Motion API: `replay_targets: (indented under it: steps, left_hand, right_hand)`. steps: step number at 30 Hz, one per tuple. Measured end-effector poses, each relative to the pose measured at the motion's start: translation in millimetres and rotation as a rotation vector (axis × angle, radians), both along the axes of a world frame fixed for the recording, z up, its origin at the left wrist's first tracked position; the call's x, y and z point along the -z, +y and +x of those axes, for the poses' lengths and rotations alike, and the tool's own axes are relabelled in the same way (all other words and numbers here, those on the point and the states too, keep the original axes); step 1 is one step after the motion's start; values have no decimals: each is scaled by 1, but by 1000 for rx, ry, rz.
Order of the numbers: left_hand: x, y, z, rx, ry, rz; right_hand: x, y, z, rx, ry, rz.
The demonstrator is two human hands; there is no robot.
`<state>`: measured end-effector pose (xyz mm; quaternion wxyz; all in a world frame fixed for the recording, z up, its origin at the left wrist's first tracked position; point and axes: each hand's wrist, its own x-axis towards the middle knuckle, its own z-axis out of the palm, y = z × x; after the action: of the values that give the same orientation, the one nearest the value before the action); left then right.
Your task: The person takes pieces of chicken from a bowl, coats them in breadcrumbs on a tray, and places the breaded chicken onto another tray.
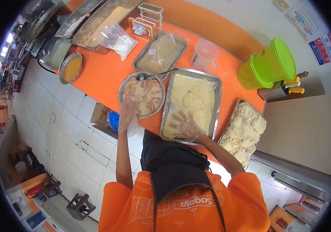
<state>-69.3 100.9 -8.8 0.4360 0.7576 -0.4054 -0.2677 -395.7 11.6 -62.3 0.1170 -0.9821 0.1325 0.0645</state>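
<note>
My left hand (127, 112), in a loose clear plastic glove, reaches over the near left rim of a round metal bowl (162, 94). Pieces of raw meat (150, 85) lie there in pale, milky batter. Its fingers are curled at the bowl's edge, and what they hold, if anything, is hidden. My right hand (185, 127), also gloved, lies with fingers spread on the pale crumbs (192, 92) in a rectangular metal tray (219, 100). Coated pieces (244, 129) are heaped on another tray at the right.
Behind the bowl stands a tray with a plastic-wrapped bag (159, 54). A clear jug (205, 54), green-lidded tubs (268, 65) and a knife block (273, 91) are farther right. At left are a bowl of yellow liquid (72, 69) and a bag of white powder (119, 40).
</note>
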Motion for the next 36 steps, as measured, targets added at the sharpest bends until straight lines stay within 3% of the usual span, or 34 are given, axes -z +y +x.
replay_targets:
  steps: [2, 4, 5, 8, 11, 14, 17, 20, 23, 26, 28, 29, 32, 36]
  left_hand:
    - [23, -2, 4, 20, -74, -13]
    - [6, -6, -4, 3, -51, 9]
    - [-1, -7, -7, -7, -37, 24]
    - [23, -1, -1, -59, -122, -19]
    - [-15, -4, -11, -29, -97, 3]
    - [-21, -1, -16, -44, -71, 24]
    - [5, 2, -17, -88, -174, -49]
    - [-25, -2, -25, -73, -145, 40]
    - [-35, -1, -27, -105, -98, 34]
    - [-15, -1, -23, -98, -156, 25]
    - [-17, -6, -20, -67, -134, 46]
    - [-17, -7, -19, -53, -119, 59]
    - [-17, -12, -17, -45, -222, 59]
    - [-28, -27, -22, -14, -97, 92]
  right_hand:
    - [10, 1, 10, -23, 27, 12]
    - [13, 7, 17, -3, 112, 26]
    - [14, 9, 16, 35, -50, -47]
    - [60, 2, 13, 149, -189, 8]
    - [23, -20, 15, 312, -332, 58]
    - [-19, -52, 19, 501, -81, -47]
    - [4, -83, 18, 517, -10, -228]
    - [12, -88, 14, 325, -441, -536]
    - [31, -108, 25, 433, -426, -429]
    - [41, -129, 31, 581, -208, -177]
    - [19, -115, 42, 607, -118, -142]
    - [10, -103, 45, 618, -69, -124]
    - [35, -76, 35, 446, -254, -66]
    - [35, -70, 42, 520, -28, 48]
